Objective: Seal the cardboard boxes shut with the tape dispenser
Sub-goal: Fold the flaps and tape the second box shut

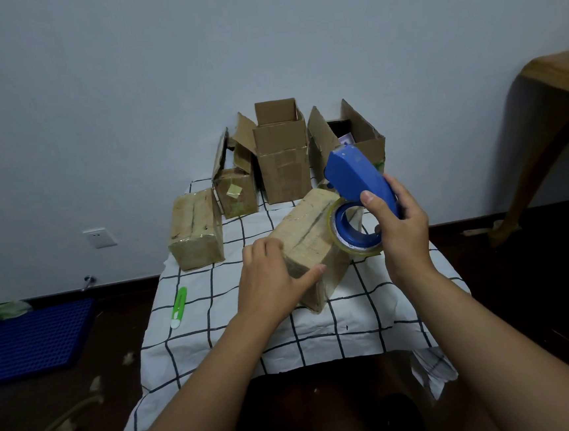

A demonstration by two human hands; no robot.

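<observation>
While the left hand [275, 278] presses on the near end of the closed box [308, 244], with its thumb stretched along the front edge, the right hand [397, 226] has its grip clenched around the handle of the blue tape dispenser [356, 181]. The dispenser is lifted above the far right side of this box, and the clear tape roll [353, 230] hangs just beside the box top. The box lies at an angle in the middle of the checked cloth [321, 332] on the surface.

To do this step well, I think the dispenser should come down flat onto the middle seam and be pulled straight along it, while the left hand holds the box so that it cannot slide. One taped box [195, 230] stands at the left. Three open boxes [283, 157] wait at the back, near the wall, with their flaps up.
</observation>
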